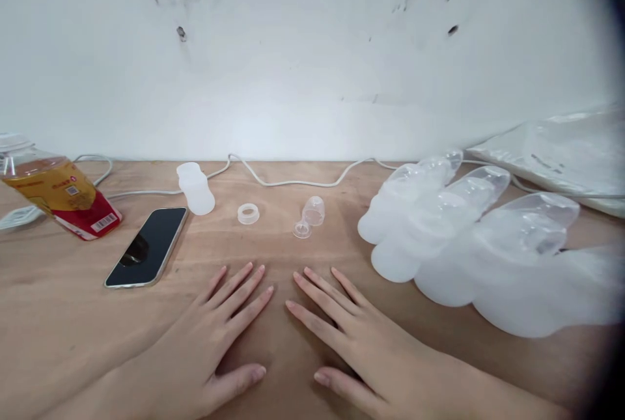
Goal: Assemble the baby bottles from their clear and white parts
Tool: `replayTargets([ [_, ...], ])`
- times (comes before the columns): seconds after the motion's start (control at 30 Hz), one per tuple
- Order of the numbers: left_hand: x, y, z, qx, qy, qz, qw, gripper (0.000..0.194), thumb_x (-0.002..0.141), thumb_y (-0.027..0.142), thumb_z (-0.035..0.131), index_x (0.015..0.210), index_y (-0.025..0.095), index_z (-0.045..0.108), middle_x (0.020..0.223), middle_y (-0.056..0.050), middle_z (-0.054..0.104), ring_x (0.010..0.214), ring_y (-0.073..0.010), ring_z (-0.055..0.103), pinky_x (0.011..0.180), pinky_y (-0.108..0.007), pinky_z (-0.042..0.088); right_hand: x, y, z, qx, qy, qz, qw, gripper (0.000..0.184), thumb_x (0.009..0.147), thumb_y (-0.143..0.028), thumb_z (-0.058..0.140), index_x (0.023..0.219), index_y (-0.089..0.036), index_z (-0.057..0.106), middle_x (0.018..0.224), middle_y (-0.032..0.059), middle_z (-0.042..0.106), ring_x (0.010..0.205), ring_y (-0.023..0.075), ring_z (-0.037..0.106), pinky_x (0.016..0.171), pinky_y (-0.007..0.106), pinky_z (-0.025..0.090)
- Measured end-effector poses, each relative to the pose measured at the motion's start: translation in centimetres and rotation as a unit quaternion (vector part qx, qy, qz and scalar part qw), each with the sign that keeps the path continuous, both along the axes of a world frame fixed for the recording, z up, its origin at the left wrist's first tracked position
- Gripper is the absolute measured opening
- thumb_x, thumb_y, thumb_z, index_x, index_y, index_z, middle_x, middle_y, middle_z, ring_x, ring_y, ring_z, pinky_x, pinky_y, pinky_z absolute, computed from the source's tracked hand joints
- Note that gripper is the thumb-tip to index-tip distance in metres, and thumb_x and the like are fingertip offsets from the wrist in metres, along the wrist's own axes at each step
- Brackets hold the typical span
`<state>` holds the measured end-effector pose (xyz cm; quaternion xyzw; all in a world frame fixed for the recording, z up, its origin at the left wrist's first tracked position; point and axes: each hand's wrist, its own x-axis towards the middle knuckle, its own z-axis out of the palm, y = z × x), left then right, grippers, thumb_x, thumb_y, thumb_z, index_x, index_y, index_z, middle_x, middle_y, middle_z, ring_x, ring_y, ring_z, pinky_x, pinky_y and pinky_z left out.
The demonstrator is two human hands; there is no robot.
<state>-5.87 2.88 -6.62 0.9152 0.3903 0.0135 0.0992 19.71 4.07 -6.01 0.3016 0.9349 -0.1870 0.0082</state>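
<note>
Both my hands lie palm down on the wooden table (273, 251), fingers spread and holding nothing. My left hand (219, 332) is nearest to a black-screened phone (149, 247) and a translucent ring (249, 213). A frosted white bottle body (196, 189) with a narrowed waist stands behind them. Beyond the fingertips of my right hand (346, 332) are a clear dome-shaped cap (314, 210) and a small clear nipple-like piece (302, 230), close together. To the right, several frosted baby bottles (439, 238) with clear caps are grouped, partly overlapping one another.
A drink bottle (68, 195) with a yellow and red label stands at the left. One white cable (297, 183) runs along the back near the stained wall (312, 68). Clear plastic packaging (561, 153) lies at the back right.
</note>
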Motion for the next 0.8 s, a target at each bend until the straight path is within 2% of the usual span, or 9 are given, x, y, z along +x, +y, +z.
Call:
replayTargets([
  [0.23, -0.1, 0.0, 0.4, -0.017, 0.0, 0.0, 1.0, 0.067, 0.085, 0.044, 0.039, 0.137, 0.028, -0.001, 0.146, -0.004, 0.006, 0.132, -0.0281, 0.01, 0.105, -0.053, 0.012, 0.0, 0.1, -0.3, 0.019, -0.004, 0.007, 1.0, 0.057, 0.089, -0.045, 0.026, 0.139, -0.022, 0.009, 0.145, 0.0088, 0.0, 0.132, 0.0262, -0.002, 0.104, 0.054, 0.005],
  [0.3, -0.2, -0.2, 0.3, -0.017, -0.004, -0.005, 1.0, 0.068, 0.085, 0.045, 0.039, 0.137, 0.027, -0.001, 0.146, -0.005, 0.006, 0.132, -0.0288, 0.01, 0.104, -0.053, 0.012, 0.0, 0.0, -0.1, 0.035, 0.002, 0.008, 0.999, 0.057, 0.088, -0.044, 0.03, 0.139, -0.021, 0.015, 0.145, 0.0105, 0.006, 0.132, 0.0278, 0.003, 0.103, 0.055, 0.009],
  [0.37, -0.1, -0.2, 0.1, -0.01, -0.007, -0.006, 1.0, 0.067, 0.085, 0.046, 0.039, 0.138, 0.028, 0.001, 0.146, -0.005, 0.007, 0.132, -0.0284, 0.011, 0.104, -0.053, 0.013, -0.5, 0.0, 0.3, 0.052, 0.017, -0.004, 0.999, 0.058, 0.084, -0.044, 0.039, 0.135, -0.02, 0.027, 0.143, 0.0123, 0.018, 0.131, 0.0296, 0.014, 0.102, 0.053, 0.018],
  [0.47, 0.4, 1.4, -0.2, 0.038, -0.035, 0.041, 0.998, 0.056, 0.087, 0.042, 0.036, 0.137, 0.028, 0.015, 0.145, -0.003, 0.015, 0.131, -0.0239, 0.018, 0.105, -0.047, 0.019, -2.1, 1.0, 0.6, 0.088, 0.059, -0.108, 0.988, 0.056, 0.08, -0.04, 0.047, 0.129, -0.017, 0.036, 0.129, 0.0148, 0.041, 0.113, 0.0281, 0.045, 0.089, 0.044, 0.039],
  [0.53, 0.8, 3.7, -0.3, 0.104, -0.068, 0.093, 0.988, 0.049, 0.088, 0.036, 0.035, 0.133, 0.021, 0.027, 0.143, -0.007, 0.022, 0.129, -0.0223, 0.026, 0.104, -0.042, 0.023, -3.6, 2.4, 0.6, 0.117, 0.071, -0.227, 0.964, 0.056, 0.082, -0.034, 0.042, 0.132, -0.012, 0.028, 0.119, 0.0171, 0.049, 0.092, 0.0256, 0.058, 0.073, 0.04, 0.047],
  [0.6, 1.1, 6.5, -0.5, 0.16, -0.076, 0.126, 0.976, 0.049, 0.086, 0.032, 0.038, 0.131, 0.014, 0.031, 0.14, -0.012, 0.029, 0.126, -0.0247, 0.03, 0.104, -0.043, 0.023, -4.9, 4.1, 0.4, 0.118, 0.045, -0.298, 0.946, 0.06, 0.083, -0.033, 0.041, 0.133, -0.006, 0.023, 0.105, 0.0176, 0.057, 0.08, 0.0261, 0.061, 0.065, 0.038, 0.046],
  [0.67, 1.2, 8.9, -0.7, 0.172, -0.084, 0.163, 0.968, 0.05, 0.086, 0.031, 0.04, 0.129, 0.008, 0.034, 0.137, -0.018, 0.031, 0.125, -0.0292, 0.031, 0.1, -0.047, 0.026, -5.6, 5.6, 0.2, 0.123, 0.017, -0.331, 0.935, 0.057, 0.084, -0.033, 0.04, 0.132, -0.005, 0.024, 0.09, 0.0149, 0.063, 0.076, 0.0267, 0.062, 0.062, 0.036, 0.045],
  [0.73, 1.0, 10.1, -0.9, 0.164, -0.089, 0.165, 0.969, 0.044, 0.087, 0.029, 0.037, 0.126, 0.008, 0.04, 0.134, -0.018, 0.037, 0.12, -0.0295, 0.039, 0.097, -0.049, 0.03, -5.9, 6.6, 0.0, 0.134, 0.004, -0.344, 0.929, 0.051, 0.085, -0.031, 0.038, 0.129, -0.007, 0.028, 0.083, 0.0131, 0.064, 0.076, 0.0269, 0.062, 0.06, 0.034, 0.044],
  [0.8, 0.8, 10.2, -1.1, 0.151, -0.097, 0.148, 0.973, 0.038, 0.088, 0.028, 0.035, 0.121, 0.013, 0.046, 0.131, -0.014, 0.043, 0.115, -0.0263, 0.045, 0.097, -0.046, 0.032, -5.7, 7.1, -0.1, 0.141, 0.002, -0.351, 0.926, 0.045, 0.085, -0.029, 0.039, 0.125, -0.007, 0.033, 0.081, 0.0129, 0.065, 0.073, 0.0274, 0.063, 0.058, 0.034, 0.043],
])
